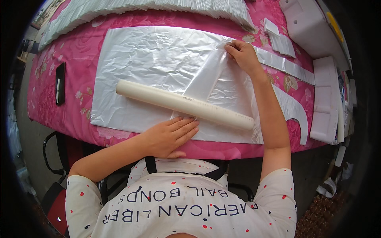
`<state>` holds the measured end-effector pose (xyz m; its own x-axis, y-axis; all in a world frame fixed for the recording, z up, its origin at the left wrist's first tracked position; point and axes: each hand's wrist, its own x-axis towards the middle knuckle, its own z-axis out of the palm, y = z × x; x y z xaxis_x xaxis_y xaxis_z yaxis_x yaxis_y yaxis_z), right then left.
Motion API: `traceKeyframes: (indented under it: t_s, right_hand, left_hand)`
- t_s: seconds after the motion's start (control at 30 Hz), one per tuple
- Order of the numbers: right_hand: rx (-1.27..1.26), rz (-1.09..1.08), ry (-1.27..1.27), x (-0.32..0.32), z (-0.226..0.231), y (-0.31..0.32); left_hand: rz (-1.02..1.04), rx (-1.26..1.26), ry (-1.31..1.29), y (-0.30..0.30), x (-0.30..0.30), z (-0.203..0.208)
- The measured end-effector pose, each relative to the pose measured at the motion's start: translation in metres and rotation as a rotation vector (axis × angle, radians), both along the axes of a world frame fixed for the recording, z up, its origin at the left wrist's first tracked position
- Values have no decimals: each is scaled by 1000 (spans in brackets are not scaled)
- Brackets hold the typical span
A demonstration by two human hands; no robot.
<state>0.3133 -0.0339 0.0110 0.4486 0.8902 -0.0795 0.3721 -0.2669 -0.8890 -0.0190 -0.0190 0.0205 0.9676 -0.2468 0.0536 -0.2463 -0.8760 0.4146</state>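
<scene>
Black phone (60,72) on pink floral tablecloth (43,93), red-and-black chair (54,203) lower left, white foam box (315,24) upper right

A pink floral cloth (43,101) covers the worktop (75,51), whose near edge curves. A large, wrinkled sheet of silvery-white plastic (147,51) lies flat across its middle, with strips reaching toward the right end. Along the far side runs a long, closely layered row of white sheets (158,4); a small white stack (281,41) lies at far right, and a dark oblong phone-like object (60,81) at left.
</scene>
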Motion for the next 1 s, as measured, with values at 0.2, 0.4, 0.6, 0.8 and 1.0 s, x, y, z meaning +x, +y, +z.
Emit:
traceKeyframes:
  t_s: [0.2,0.4,0.6,0.8,1.0]
  right_hand:
    - [-89,-181,111,-5,31,-2]
    - [84,121,-365,-103,40,-69]
    - [20,275,-612,-153,24,-110]
    - [-85,-140,-803,-55,17,-137]
    - [-34,-141,-790,-62,34,-156]
  left_hand:
    - [19,60,87,-12,-7,-10]
    - [136,102,57,-37,-9,-13]
    - [192,122,83,-49,-11,-15]
    - [173,79,45,-48,-14,-14]
    - [-104,-90,60,2,-4,-1]
